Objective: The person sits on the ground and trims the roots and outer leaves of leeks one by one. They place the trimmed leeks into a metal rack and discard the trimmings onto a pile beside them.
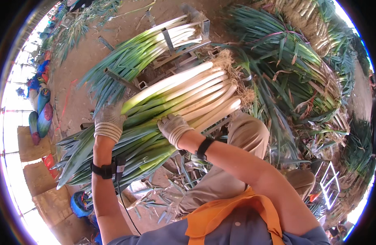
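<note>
Before me lies a pile of large green onions (188, 98), white stalks and hairy roots to the right, dark leaves to the left. My left hand (110, 122), in a striped knit glove and slightly blurred, grips the leafy part of the uppermost onion (172, 81). That onion's white stalk lies along the far side of the pile. Lower down, my gloved right hand (174, 127) has its fingers curled over stalks in the middle of the pile. Its palm side is hidden. Beyond, a second batch of green onions (157, 43) rests in a metal rack (182, 56).
A large tied bundle of onions (276, 39) lies to the right, with more bundles (316, 27) behind. Metal uprights (120, 79) stick up beyond my left hand. Loose leaves (188, 171) litter the ground by my knee (249, 131). Cardboard (38, 177) lines the left side.
</note>
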The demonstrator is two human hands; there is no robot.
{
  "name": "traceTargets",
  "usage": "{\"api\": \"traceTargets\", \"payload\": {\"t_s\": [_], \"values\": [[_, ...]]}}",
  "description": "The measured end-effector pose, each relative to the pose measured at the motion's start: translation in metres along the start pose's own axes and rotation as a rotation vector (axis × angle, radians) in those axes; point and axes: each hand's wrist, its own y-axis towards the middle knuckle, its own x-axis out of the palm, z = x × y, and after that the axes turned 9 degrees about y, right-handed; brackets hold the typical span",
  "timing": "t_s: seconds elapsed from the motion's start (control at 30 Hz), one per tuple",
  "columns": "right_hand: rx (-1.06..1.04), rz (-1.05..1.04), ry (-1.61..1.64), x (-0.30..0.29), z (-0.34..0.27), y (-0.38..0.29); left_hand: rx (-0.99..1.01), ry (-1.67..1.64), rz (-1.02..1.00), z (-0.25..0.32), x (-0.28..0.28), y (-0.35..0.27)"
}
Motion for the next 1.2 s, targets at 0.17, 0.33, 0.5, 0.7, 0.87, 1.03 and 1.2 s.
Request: {"api": "traceTargets", "payload": {"t_s": [0.17, 0.33, 0.5, 0.7, 0.87, 1.03, 1.2], "values": [[0.037, -0.2, 0.085, -0.005, 0.003, 0.008, 0.048, 0.027, 0.024, 0.002, 0.014, -0.011], [0.002, -0.158, 0.235, -0.002, 0.01, -0.004, 0.05, 0.007, -0.091, 0.009, 0.019, -0.017], [-0.016, -0.036, 0.194, -0.001, 0.008, -0.013, 0.168, -0.197, -0.091, 0.021, 0.012, -0.018], [-0.052, -0.061, 0.177, -0.006, 0.005, -0.019, 0.282, -0.31, -0.068, 0.06, 0.063, 0.002], [0.108, -0.36, 0.346, -0.029, 0.015, 0.0, 0.158, -0.175, -0.202, 0.06, 0.029, 0.012], [0.347, -0.166, 0.348, -0.021, -0.005, 0.015, 0.076, -0.14, -0.191, 0.021, 0.032, 0.015], [0.139, -0.225, 0.123, -0.013, -0.006, 0.025, 0.05, -0.185, -0.155, 0.023, 0.05, -0.005]]}}
